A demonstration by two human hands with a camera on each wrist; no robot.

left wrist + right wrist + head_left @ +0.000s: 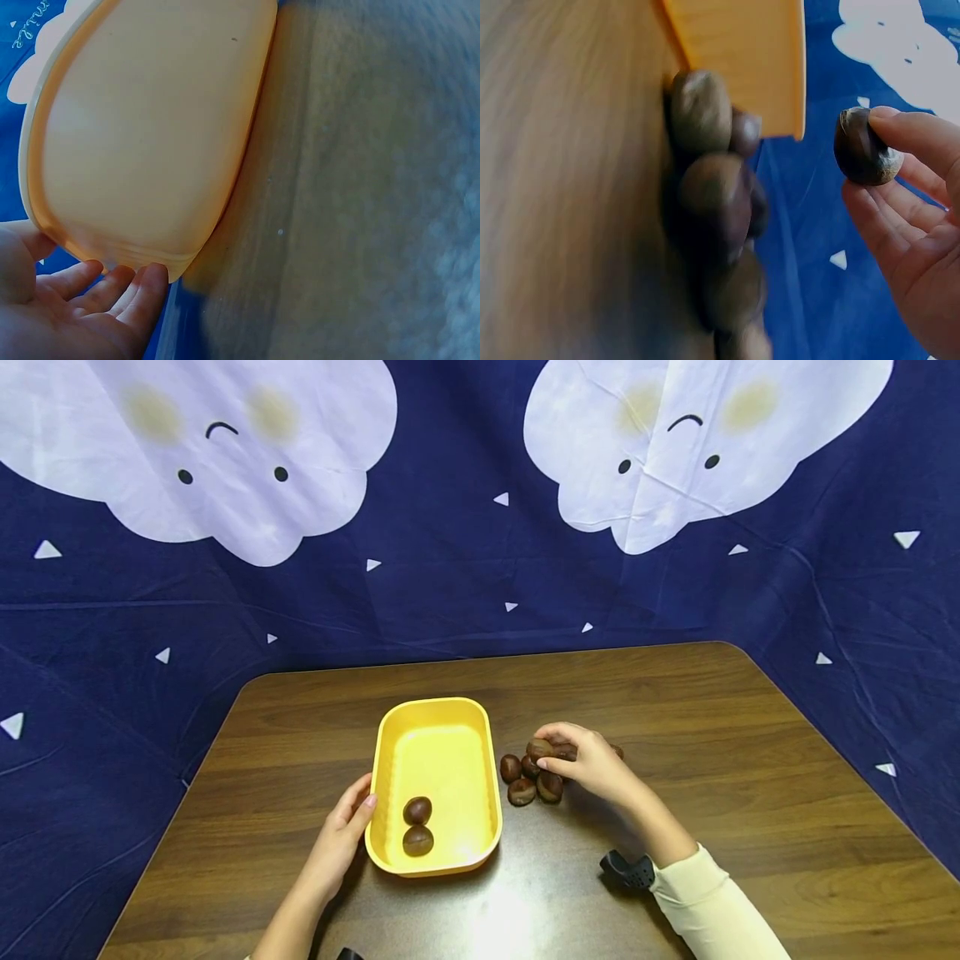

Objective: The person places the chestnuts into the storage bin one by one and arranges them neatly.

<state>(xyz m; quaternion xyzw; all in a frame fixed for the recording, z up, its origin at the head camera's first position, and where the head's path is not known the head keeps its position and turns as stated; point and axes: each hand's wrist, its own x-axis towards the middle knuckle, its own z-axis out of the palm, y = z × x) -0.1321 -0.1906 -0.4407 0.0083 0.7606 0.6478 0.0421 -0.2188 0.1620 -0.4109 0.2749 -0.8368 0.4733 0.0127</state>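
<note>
A yellow plastic bin stands on the table with two chestnuts near its front end. My left hand grips the bin's left side, its thumb over the rim; in the left wrist view the fingers lie against the outer wall. Between thumb and fingertips my right hand pinches a brown chestnut, raised clear of the pile. Below and around that hand several more chestnuts sit on the wood, some partly covered by it.
The brown wooden table runs back to a dark blue cloth printed with white clouds. A black strap-like piece sits at the right wrist. Light glares off the tabletop in front of the bin.
</note>
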